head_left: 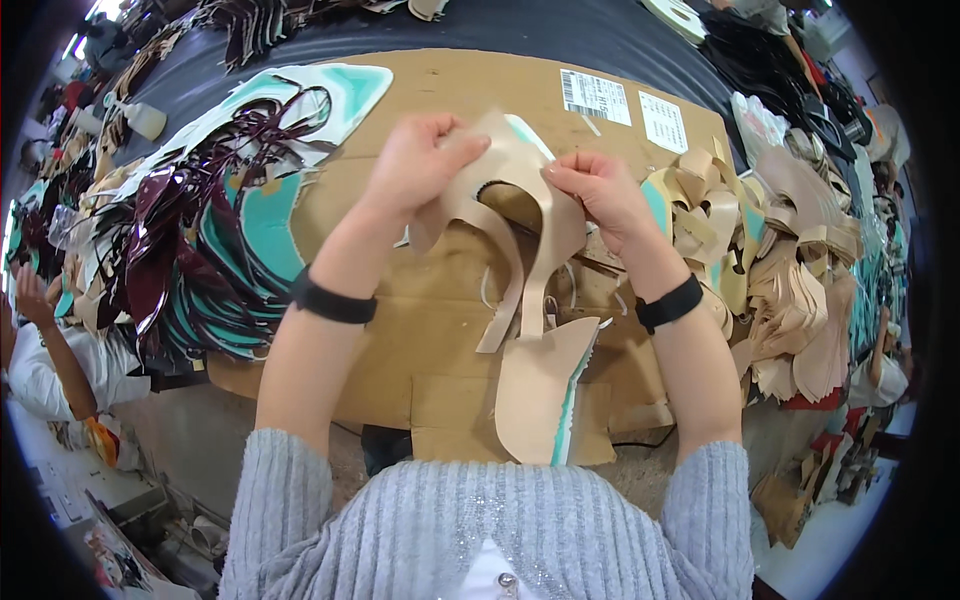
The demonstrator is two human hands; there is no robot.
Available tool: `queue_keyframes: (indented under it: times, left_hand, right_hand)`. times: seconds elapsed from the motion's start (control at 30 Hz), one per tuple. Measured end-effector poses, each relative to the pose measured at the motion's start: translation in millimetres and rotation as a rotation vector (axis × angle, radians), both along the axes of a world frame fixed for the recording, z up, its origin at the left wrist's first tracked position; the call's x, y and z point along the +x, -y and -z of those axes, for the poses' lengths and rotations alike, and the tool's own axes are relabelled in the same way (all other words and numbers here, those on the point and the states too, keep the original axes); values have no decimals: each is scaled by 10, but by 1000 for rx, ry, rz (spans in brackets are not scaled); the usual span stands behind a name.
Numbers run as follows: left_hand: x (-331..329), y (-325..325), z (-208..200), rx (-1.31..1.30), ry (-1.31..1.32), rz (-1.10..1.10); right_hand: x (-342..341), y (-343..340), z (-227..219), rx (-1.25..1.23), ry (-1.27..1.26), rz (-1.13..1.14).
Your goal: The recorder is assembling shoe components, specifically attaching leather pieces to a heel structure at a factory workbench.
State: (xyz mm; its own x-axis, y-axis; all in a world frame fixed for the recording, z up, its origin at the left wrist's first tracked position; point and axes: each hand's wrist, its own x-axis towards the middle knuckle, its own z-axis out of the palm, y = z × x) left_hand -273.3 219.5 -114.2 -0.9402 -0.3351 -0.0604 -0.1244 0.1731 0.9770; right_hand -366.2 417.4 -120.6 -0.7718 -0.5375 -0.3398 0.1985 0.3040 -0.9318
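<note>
Beige leather-look strap cutout (555,215), one, raised between both hands over the cardboard sheet (380,350).

Left grip (415,165): your thumb and fingers pinch its upper left edge; right grip (605,190): your thumb and forefinger pinch its right edge. Two narrow straps hang free towards the beige teal-edged panel (540,395); whether they join it cannot be told. Risks, as judged: pulling your hands apart could stretch or crease the thin bridge above the opening; a dangling strap could snag the panel and drag it off the near cardboard edge; a sideways swing could mix your cutout into the beige pile (795,300) at right.
</note>
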Motion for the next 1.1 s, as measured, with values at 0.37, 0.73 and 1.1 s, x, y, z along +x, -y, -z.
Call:
queue_keyframes:
  times: [0.37, 0.73, 1.1]
  left_hand:
    - [-208, 71, 385, -347, 66, -48]
    - [-243, 82, 315, -241, 42, -50]
    - [-228, 32, 411, -436, 115, -95]
  right_hand:
    - [-78, 51, 342, 1, -126, 179]
    - [-85, 100, 316, 60, -252, 193]
    - [-108, 107, 485, 146, -234, 207]
